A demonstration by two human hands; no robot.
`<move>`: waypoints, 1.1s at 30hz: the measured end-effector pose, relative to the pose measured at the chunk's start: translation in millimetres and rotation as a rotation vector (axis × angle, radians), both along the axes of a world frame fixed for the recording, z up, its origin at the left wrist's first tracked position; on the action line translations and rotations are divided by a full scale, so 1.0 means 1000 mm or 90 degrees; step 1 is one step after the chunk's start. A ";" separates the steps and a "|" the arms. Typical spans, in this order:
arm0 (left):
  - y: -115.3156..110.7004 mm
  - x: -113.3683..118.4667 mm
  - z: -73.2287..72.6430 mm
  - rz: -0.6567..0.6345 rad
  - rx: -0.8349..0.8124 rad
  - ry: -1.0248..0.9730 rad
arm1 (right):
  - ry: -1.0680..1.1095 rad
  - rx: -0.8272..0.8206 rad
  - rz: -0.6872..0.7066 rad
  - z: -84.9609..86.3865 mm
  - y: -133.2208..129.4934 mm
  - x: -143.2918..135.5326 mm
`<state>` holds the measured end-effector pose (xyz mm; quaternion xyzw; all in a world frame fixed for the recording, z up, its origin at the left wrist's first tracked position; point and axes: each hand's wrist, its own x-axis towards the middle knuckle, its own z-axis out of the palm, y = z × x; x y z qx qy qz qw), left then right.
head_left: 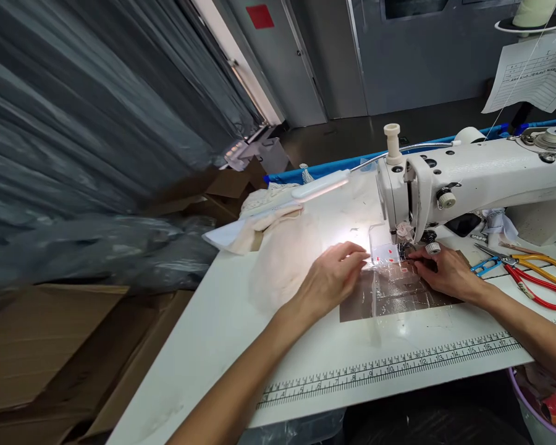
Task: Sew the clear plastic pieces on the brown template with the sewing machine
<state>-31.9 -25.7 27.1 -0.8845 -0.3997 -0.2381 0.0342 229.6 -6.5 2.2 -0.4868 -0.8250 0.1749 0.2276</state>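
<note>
My left hand (336, 272) is closed, its fingertips pressed together at the left edge of a thin clear sheet with small red marks (384, 254). That sheet lies under the needle area of a white sewing machine (482, 176). Close to the presser foot (404, 250), my right hand (449, 273) has its thumb and fingers pinched together; what they grip is too small and hidden to make out. Beneath both hands a shiny brown plate (359, 303) covers part of the white table (222, 334).
Right of my right hand lie red-handled scissors (530, 281), yellow-handled scissors (544, 262) and a small blue tool (485, 266). Pale sheer fabric (282, 266) rests on the left. A lit lamp (322, 186) stands behind it. Cardboard boxes (50, 346) flank the table.
</note>
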 end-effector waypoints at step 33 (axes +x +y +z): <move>0.013 0.025 -0.042 -0.124 -0.004 -0.043 | 0.084 -0.220 0.229 0.032 -0.089 -0.001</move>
